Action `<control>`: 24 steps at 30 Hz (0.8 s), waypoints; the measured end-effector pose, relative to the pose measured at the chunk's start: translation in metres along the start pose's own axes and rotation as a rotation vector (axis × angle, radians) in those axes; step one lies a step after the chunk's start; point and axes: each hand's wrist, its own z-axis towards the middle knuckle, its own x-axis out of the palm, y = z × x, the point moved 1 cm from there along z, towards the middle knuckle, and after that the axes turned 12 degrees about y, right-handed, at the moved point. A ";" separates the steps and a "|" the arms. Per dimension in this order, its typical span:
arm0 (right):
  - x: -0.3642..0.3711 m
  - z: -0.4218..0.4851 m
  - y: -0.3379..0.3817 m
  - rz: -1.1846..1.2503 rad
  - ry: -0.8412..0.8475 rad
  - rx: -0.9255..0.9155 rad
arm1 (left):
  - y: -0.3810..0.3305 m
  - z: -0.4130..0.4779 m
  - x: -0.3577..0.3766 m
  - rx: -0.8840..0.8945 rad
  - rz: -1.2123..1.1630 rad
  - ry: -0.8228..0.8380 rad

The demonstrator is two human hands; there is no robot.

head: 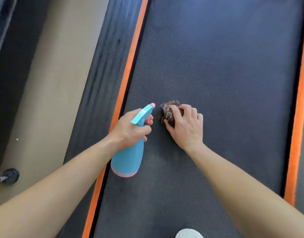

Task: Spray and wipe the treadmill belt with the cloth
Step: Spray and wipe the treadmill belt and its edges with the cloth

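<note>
– Dark grey ribbed treadmill belt (216, 66) fills most of the head view, doesn't it?

– Yes. One orange strip (130, 66) runs along its left edge, and a second runs along its right edge. Outside the left strip lies a black side rail (103, 66), then beige floor (53, 83).

– Where is the cloth?

– A crumpled brownish-purple cloth (168, 110) lies on the belt, nearer the left edge than the right. The right hand (185, 124) sits on top of it. Its fingers (175, 113) are curled over the bunched fabric, gripping it and holding it down on the belt.

– And the bottle?

– The left hand (130, 129) holds a light blue plastic spray bottle (129, 157) with a pink base band and a pink nozzle tip. The fingers are wrapped round its neck, one of them at the pink trigger. I cannot tell whether the trigger is squeezed.

– How does it sit?

– Tilted, with the base toward the person, near the belt's left edge. The nozzle points up the belt, just beside the cloth and apart from it. I cannot tell whether the base touches the belt.

– Anything else?

– A black dumbbell (10, 176) with a metal bar lies on the floor at the far left. A white rounded shape (189, 234) shows at the bottom edge over the belt, and I cannot tell what it is.
</note>
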 end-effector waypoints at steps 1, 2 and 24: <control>0.003 -0.028 -0.011 -0.001 -0.003 0.055 | 0.002 -0.001 0.007 0.000 -0.007 0.026; 0.004 -0.055 -0.021 -0.004 -0.008 0.089 | 0.001 -0.002 0.014 0.001 0.000 0.050; 0.004 -0.081 -0.054 0.016 0.076 -0.044 | -0.029 0.012 0.099 0.010 0.135 0.142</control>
